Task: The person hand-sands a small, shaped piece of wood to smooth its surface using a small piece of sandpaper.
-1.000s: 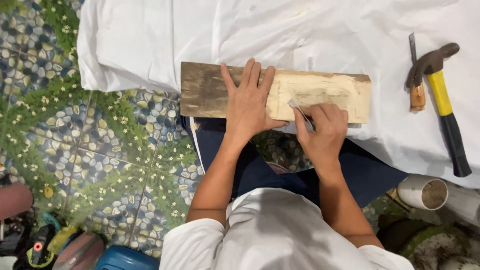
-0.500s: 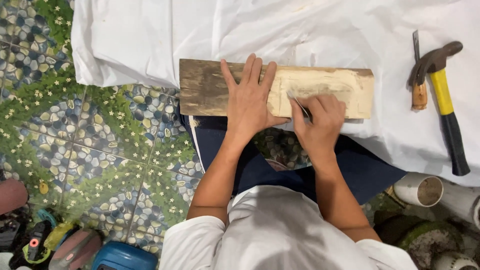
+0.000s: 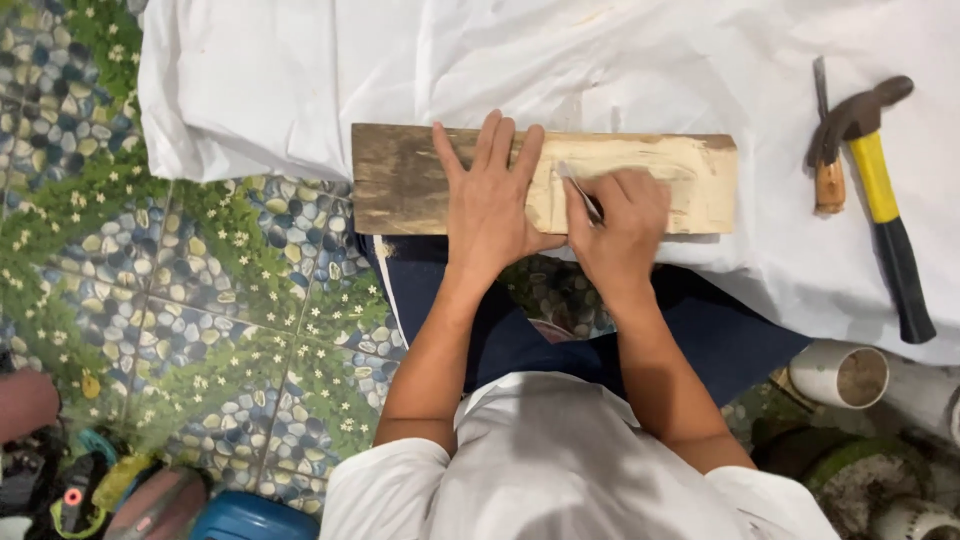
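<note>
Left hand (image 3: 492, 205) is pressing flat, fingers spread, pinning the long weathered wooden plank (image 3: 400, 180) on the white sheet (image 3: 300, 70); right hand (image 3: 615, 225) is gripping a thin metal blade (image 3: 578, 190), scraping its pale face.

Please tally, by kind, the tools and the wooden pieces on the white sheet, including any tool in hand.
Wooden boards: 1, the plank under the left hand
Hammers: 1, yellow-handled
Chisels: 2, one wooden-handled beside the hammer, one thin blade in the right hand
Total: 4

plank (image 3: 640, 170) – rough matt wood | sheet (image 3: 400, 60) – white cloth | blade (image 3: 578, 190) – metal
</note>
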